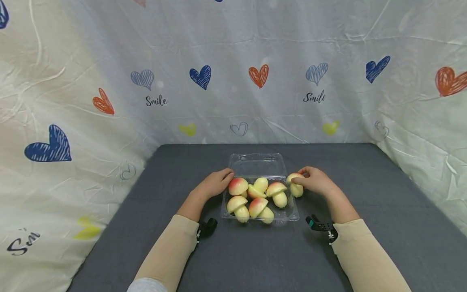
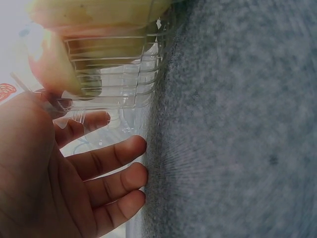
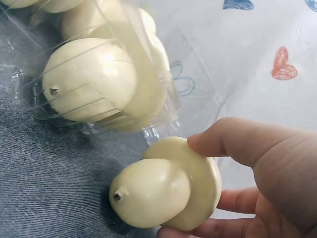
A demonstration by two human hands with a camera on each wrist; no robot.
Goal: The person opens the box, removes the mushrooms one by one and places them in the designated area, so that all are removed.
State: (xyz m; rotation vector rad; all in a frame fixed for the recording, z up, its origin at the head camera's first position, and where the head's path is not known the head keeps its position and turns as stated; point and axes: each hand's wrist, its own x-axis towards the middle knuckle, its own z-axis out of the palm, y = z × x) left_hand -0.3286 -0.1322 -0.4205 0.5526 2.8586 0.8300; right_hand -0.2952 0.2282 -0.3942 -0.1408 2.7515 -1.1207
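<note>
One mushroom (image 3: pixel 153 193), pinched by the right hand (image 1: pixel 316 180), could slip if fingertips slide off its smooth cap (image 3: pixel 207 183); left hand (image 1: pixel 214 185) at the clear box (image 1: pixel 257 165), grip unclear!

Head view: soft, even light. Left wrist: hazy, upper-left glare; table (image 2: pixel 242 139) blurred. Right wrist: boxed mushroom (image 3: pixel 89 82) glints.

Clad in plain beige left sleeve (image 1: pixel 168 253) and matching right sleeve (image 1: pixel 368 255), long, reaching down to wrists. Edged with pale grey cloth (image 1: pixel 147 285) at upper end on left. Fitted with black left wrist device (image 1: pixel 208 228) and black right wrist device (image 1: pixel 320 225), with teal patch (image 1: pixel 310 222) and small whitish bits (image 1: pixel 330 234) on latter. Bare on left hand (image 1: pixel 216 183) and right hand (image 1: pixel 318 181).
</note>
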